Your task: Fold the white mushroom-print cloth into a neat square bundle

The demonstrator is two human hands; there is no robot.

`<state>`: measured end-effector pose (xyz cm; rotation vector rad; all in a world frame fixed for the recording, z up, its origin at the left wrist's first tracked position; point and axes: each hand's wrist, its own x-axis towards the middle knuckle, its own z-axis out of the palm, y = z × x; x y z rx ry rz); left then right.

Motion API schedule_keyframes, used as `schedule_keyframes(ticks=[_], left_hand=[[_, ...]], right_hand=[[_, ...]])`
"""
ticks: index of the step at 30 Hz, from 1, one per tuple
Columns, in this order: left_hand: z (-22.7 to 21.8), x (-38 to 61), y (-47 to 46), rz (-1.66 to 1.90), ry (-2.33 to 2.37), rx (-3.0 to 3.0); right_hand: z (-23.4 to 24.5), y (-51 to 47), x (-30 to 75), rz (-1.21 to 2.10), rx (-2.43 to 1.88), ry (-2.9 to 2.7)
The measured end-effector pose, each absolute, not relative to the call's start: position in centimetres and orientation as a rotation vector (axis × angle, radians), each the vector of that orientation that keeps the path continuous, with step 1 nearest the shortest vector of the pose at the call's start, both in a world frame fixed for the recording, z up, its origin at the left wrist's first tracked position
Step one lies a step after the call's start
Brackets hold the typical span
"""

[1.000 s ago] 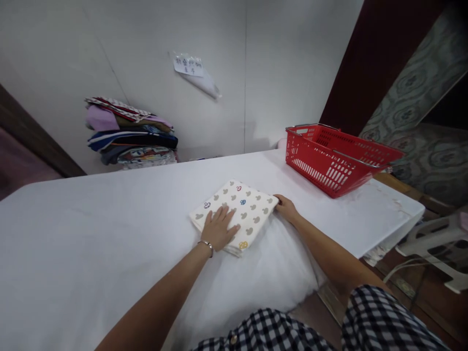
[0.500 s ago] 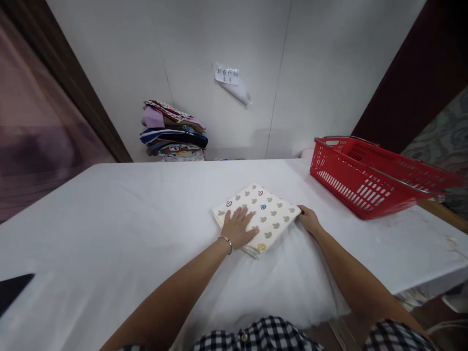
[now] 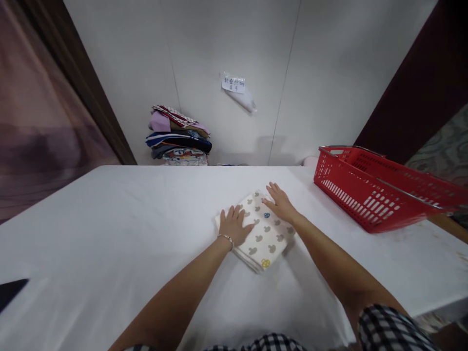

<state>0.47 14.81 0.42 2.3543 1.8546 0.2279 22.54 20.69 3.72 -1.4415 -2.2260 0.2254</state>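
A folded cream cloth with a grey, blue and yellow mushroom print lies at a slant on the white-covered table. My left hand rests flat on its left part, fingers spread. Over the cloth's upper right edge is my right hand, also open, with its fingers stretched out and nothing gripped. Whether the right palm presses on the cloth or hovers just above it, I cannot tell. Layered folds show along the cloth's lower left edge.
At the right side of the table stands a red plastic basket with metal handles. A stack of folded fabrics sits beyond the far edge, against the wall. A dark flat object lies at the left edge.
My right hand has let go of the cloth's right corner and moved up and left over its upper right edge. My left hand stays on the cloth. The view has shifted slightly.
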Motion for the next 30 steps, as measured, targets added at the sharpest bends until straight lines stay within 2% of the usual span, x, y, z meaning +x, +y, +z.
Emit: schedule_keyframes(ticks=[7,17,24,27,30], left_hand=[[-0.5,0.3,14.5,0.231,1.855,2.391],[-1.0,0.4,14.5,0.314,1.861,2.406],[-0.1,-0.1,14.3,0.487,1.877,2.327],[0.6,-1.9,14.5,0.642,2.017,2.137],[0.7,-4.2,15.3,0.575,2.057,1.859]], right_hand=[[-0.3,22.1,21.1,0.346,-1.751,-2.481],[1.3,24.9,19.5,0.361,-1.806,-2.327],[0.3,26.1,20.3,0.715,-1.771,-2.115],[0.9,27.2,21.4,0.926,-1.796,-1.985],[1.4,28.6,22.1,0.947,-1.81,-1.996]])
